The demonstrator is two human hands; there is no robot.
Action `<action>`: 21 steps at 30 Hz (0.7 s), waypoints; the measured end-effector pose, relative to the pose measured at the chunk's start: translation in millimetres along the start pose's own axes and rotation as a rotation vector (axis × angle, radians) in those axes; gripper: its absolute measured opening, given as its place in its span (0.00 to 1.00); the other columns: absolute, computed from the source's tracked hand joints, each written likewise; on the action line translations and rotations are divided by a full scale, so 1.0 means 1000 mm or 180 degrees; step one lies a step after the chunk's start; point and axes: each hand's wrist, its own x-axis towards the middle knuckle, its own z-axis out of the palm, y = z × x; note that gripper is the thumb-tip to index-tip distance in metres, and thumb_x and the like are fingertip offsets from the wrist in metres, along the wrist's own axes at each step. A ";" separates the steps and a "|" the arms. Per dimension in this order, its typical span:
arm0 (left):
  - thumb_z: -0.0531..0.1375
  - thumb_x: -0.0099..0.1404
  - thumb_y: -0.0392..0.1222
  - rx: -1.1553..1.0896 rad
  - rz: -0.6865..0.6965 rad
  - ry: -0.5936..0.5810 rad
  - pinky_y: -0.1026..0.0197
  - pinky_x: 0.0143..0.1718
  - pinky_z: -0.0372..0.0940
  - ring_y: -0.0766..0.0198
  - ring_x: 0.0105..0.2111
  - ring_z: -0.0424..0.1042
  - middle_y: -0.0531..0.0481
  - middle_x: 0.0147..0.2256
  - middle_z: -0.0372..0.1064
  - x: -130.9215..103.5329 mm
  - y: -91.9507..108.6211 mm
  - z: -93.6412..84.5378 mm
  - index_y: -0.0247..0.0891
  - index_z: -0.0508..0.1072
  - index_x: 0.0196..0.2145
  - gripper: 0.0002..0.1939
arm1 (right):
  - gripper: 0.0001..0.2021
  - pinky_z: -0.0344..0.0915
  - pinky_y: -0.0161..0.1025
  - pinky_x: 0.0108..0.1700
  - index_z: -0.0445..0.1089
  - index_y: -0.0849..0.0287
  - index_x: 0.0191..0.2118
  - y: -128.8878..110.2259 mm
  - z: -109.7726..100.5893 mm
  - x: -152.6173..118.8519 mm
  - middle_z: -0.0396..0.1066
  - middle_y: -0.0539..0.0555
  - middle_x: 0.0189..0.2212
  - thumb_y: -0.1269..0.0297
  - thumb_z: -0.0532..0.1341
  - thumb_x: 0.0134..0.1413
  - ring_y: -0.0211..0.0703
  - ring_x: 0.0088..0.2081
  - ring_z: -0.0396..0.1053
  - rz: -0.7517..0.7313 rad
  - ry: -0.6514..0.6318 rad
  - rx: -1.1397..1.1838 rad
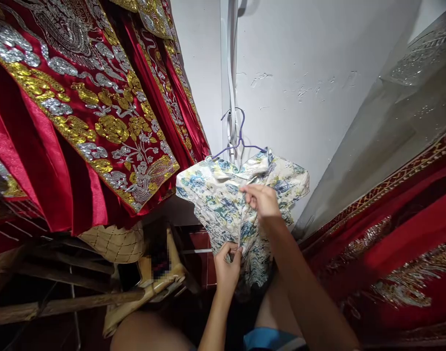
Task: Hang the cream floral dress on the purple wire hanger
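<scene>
A short-sleeved floral garment (223,207), white with blue and yellow flowers and a collar, hangs by the wall on a thin purple hanger (241,127). My left hand (227,261) pinches the lower part of its front seam between thumb and fingers. Higher on the same seam, just under the collar, my right hand (262,199) is closed with thumb and index finger together at the cloth's edge. Whether a button or zip lies under the fingertips is too small to make out. The garment's lower end is partly hidden behind my left hand.
Red drapes with gold and silver sequins (113,127) hang on the left, and more red embroidered cloth (391,263) on the right. A white strip (229,58) runs down the wall (299,53). Wooden or bamboo furniture (69,304) and a woven hat-like item (115,243) stand lower left.
</scene>
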 end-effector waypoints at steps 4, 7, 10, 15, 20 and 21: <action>0.62 0.63 0.46 -0.0145 -0.0171 -0.0147 0.60 0.34 0.64 0.60 0.29 0.69 0.50 0.25 0.67 -0.006 -0.012 0.010 0.38 0.71 0.26 0.12 | 0.08 0.46 0.30 0.18 0.75 0.63 0.26 -0.044 0.011 0.024 0.62 0.46 0.15 0.63 0.66 0.47 0.29 0.17 0.53 -0.0641 0.0215 0.0150; 0.62 0.63 0.47 -0.0140 -0.0281 -0.0293 0.60 0.33 0.64 0.60 0.29 0.69 0.50 0.25 0.67 -0.002 -0.012 0.011 0.38 0.71 0.27 0.11 | 0.08 0.47 0.29 0.17 0.75 0.63 0.29 -0.047 0.011 0.022 0.63 0.46 0.15 0.63 0.65 0.49 0.29 0.16 0.54 -0.0654 0.0040 0.0057; 0.63 0.63 0.45 -0.0097 -0.0026 -0.0330 0.59 0.38 0.65 0.58 0.33 0.72 0.48 0.30 0.72 0.020 0.009 0.000 0.37 0.75 0.34 0.08 | 0.08 0.47 0.29 0.16 0.74 0.62 0.31 -0.036 0.006 0.014 0.63 0.45 0.14 0.61 0.63 0.50 0.30 0.15 0.54 -0.0615 -0.0055 -0.0030; 0.59 0.70 0.44 -0.0037 0.1114 0.0180 0.59 0.44 0.64 0.59 0.39 0.72 0.46 0.39 0.73 0.083 0.091 -0.022 0.40 0.73 0.53 0.16 | 0.08 0.47 0.31 0.17 0.73 0.60 0.29 -0.033 0.003 0.007 0.62 0.45 0.13 0.60 0.63 0.49 0.31 0.15 0.54 -0.0544 -0.0182 -0.0069; 0.57 0.71 0.42 0.0845 0.2209 -0.0077 0.58 0.42 0.63 0.60 0.37 0.69 0.48 0.37 0.73 0.139 0.149 -0.026 0.39 0.76 0.46 0.10 | 0.09 0.45 0.32 0.18 0.72 0.59 0.27 -0.025 0.001 0.015 0.59 0.44 0.12 0.58 0.64 0.48 0.31 0.15 0.52 -0.0610 -0.0272 -0.0116; 0.57 0.71 0.42 0.1080 0.2354 -0.0106 0.57 0.43 0.62 0.59 0.37 0.69 0.47 0.36 0.73 0.146 0.152 -0.026 0.39 0.76 0.41 0.08 | 0.10 0.44 0.32 0.18 0.71 0.59 0.27 -0.018 0.000 0.018 0.58 0.43 0.12 0.57 0.65 0.47 0.31 0.15 0.51 -0.0591 -0.0263 -0.0103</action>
